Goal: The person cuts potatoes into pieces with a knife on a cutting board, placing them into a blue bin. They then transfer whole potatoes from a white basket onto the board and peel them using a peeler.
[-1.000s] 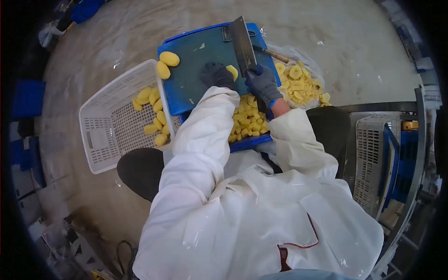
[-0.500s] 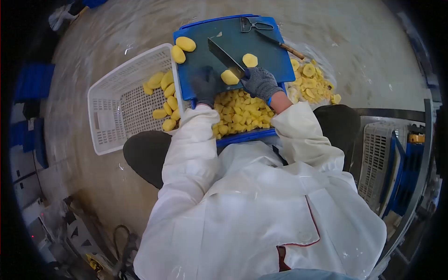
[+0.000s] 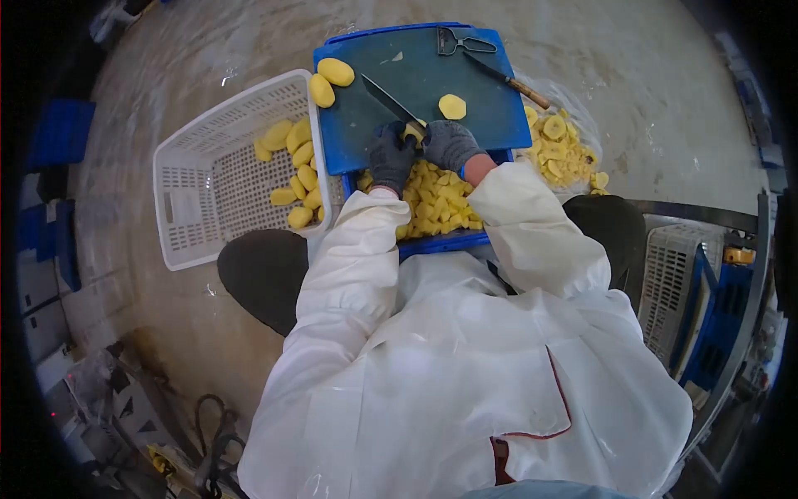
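Observation:
My right hand, in a grey knit glove, grips a large kitchen knife whose blade points to the far left over the green cutting board. Close beside it, my left hand, in a dark glove, holds a peeled potato piece at the board's near edge. The fingers and blade partly hide that piece. Another cut potato half lies on the board to the right. Below both hands, a blue crate holds many potato chunks.
Two peeled potatoes rest at the board's left edge. A peeler and a wooden-handled knife lie at its far right. On the left, a white basket contains several peeled potatoes. Potato scraps sit in clear plastic on the right.
My left hand has moved right and now grips the potato piece. My right hand and the knife have shifted slightly left, with the blade now lying lower across the piece.

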A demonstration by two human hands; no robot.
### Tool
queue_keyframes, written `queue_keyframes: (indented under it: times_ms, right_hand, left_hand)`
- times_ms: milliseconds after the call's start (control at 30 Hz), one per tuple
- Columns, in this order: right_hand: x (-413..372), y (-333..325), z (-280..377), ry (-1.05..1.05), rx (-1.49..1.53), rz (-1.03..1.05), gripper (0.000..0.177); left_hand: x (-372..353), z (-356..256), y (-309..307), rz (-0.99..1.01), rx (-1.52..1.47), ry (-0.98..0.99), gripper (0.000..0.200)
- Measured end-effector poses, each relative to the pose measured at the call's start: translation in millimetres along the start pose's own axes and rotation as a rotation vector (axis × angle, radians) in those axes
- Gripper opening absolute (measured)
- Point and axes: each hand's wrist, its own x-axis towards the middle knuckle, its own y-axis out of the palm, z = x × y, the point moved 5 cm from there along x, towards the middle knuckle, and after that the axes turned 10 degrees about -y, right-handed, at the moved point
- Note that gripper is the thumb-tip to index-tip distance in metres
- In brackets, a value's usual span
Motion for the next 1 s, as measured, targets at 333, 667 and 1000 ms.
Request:
queue_keyframes:
  times_ms: [333,667,1000]
  right_hand:
    - [-62,-70,-7,0.220,0.347,-0.031,0.033]
    - [-78,-43,-24,0.289,0.294,-0.241,0.029]
    - [-67,-40,2,0.198,0.112,-0.122,0.029]
  left_hand:
    - [36,-5,-2,0.317,0.232,0.378,0.062]
    - [0,-24,40,0.197,0.420,0.151,0.058]
    - [-4,-6,18,0.242,0.152,0.056,0.060]
